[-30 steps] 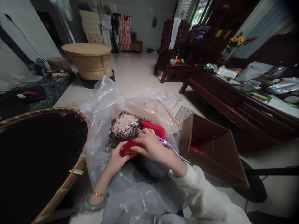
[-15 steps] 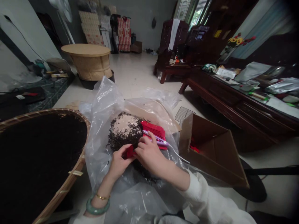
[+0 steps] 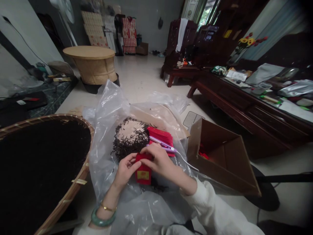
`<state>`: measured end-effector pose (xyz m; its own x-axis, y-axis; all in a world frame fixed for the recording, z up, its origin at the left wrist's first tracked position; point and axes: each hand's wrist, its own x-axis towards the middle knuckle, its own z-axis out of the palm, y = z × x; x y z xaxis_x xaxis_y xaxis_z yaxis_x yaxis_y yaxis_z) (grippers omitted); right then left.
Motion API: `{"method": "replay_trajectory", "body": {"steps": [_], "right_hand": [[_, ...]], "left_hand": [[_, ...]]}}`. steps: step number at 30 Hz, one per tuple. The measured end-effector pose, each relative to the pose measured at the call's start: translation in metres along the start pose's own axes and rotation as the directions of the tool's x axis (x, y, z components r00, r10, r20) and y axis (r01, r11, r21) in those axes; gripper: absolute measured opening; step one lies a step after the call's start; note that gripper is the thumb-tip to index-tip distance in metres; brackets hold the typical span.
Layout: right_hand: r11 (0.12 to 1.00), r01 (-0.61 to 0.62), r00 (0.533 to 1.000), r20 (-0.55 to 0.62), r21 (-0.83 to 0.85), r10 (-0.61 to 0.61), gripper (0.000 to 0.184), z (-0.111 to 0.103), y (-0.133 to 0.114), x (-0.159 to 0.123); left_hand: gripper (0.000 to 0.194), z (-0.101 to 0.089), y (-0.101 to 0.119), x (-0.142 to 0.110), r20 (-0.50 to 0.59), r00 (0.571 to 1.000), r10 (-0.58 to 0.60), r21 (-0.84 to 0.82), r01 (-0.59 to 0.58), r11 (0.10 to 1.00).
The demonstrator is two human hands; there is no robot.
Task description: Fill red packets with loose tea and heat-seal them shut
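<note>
A small red packet with a yellow label [image 3: 143, 175] hangs upright between my hands, its top edge pinched on both sides. My left hand [image 3: 127, 168] is closed on its left top corner. Fingers of my right hand [image 3: 158, 160] grip the top from the right and cover part of it. Behind the packet lies a heap of dark, twisted dried leaves [image 3: 119, 143] on a clear plastic sheet [image 3: 107, 111]. A stack of red packets [image 3: 161, 133] rests beside the heap. Across that stack lies a purple clamp-like tool [image 3: 162, 143] with a white cord.
At left stands a wide woven basket [image 3: 90, 130] full of dark leaves. To the right, an open cardboard box [image 3: 220, 153] holds some red packets [image 3: 203, 153]. A wire rack [image 3: 192, 118] lies behind the box. A round bamboo table [image 3: 90, 52] and dark wooden furniture [image 3: 239, 101] stand farther off.
The red packet has turned so that its yellow-labelled face shows, hanging below my fingers. My right hand has shifted slightly and now grips the packet's top edge. The purple tool stays on the stack.
</note>
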<state>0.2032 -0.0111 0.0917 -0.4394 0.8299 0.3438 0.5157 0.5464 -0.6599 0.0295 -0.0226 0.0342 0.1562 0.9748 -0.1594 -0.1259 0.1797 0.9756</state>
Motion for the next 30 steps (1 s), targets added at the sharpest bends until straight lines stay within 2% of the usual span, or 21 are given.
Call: {"method": "replay_trajectory", "body": {"steps": [3,5,7,9,11,13,17,22,24,27,30], "right_hand": [[0.989,-0.031,0.985,-0.163,0.143,0.054,0.027,0.007,0.005,-0.004],[0.975,-0.089,0.962,-0.236,0.205,0.137,0.035,0.014,0.010,-0.007],[0.939,-0.183,0.942,-0.221,0.292,0.252,0.030,0.021,0.015,-0.009],[0.876,-0.271,0.921,-0.158,0.399,0.356,0.018,0.026,0.020,-0.010],[0.819,-0.305,0.905,-0.121,0.485,0.409,0.014,0.028,0.024,-0.010],[0.802,-0.290,0.907,-0.118,0.523,0.405,0.015,0.027,0.024,-0.009],[0.822,-0.247,0.925,-0.127,0.513,0.358,0.012,0.024,0.022,-0.007],[0.807,-0.284,0.931,-0.052,0.518,0.361,0.010,0.027,0.023,-0.004],[0.817,-0.284,0.937,-0.037,0.501,0.349,0.012,0.028,0.025,-0.003],[0.854,-0.205,0.956,-0.087,0.479,0.279,0.015,0.028,0.026,-0.004],[0.910,-0.039,0.974,-0.187,0.412,0.127,0.016,0.026,0.024,-0.009]], "left_hand": [[0.040,0.008,0.004,0.000,-0.018,0.999,-0.050,-0.151,0.047,0.987],[0.041,0.012,0.006,0.000,-0.062,0.995,-0.083,-0.221,0.068,0.973],[0.042,0.014,0.008,-0.001,-0.112,0.989,-0.098,-0.264,0.066,0.962],[0.042,0.015,0.011,-0.002,-0.153,0.984,-0.097,-0.278,0.051,0.959],[0.041,0.015,0.013,-0.003,-0.176,0.980,-0.088,-0.266,0.039,0.963],[0.040,0.015,0.015,-0.003,-0.185,0.980,-0.076,-0.223,0.034,0.974],[0.033,0.014,0.017,-0.002,-0.184,0.981,-0.067,-0.136,0.042,0.990],[0.032,0.012,0.016,-0.001,-0.168,0.982,-0.086,-0.198,0.051,0.979],[0.034,0.012,0.015,-0.002,-0.175,0.983,-0.062,-0.174,0.031,0.984],[0.040,0.008,0.011,-0.002,-0.177,0.983,0.054,-0.042,-0.062,0.997],[0.042,0.001,0.002,-0.003,-0.156,0.954,0.256,0.225,-0.218,0.950]]}}
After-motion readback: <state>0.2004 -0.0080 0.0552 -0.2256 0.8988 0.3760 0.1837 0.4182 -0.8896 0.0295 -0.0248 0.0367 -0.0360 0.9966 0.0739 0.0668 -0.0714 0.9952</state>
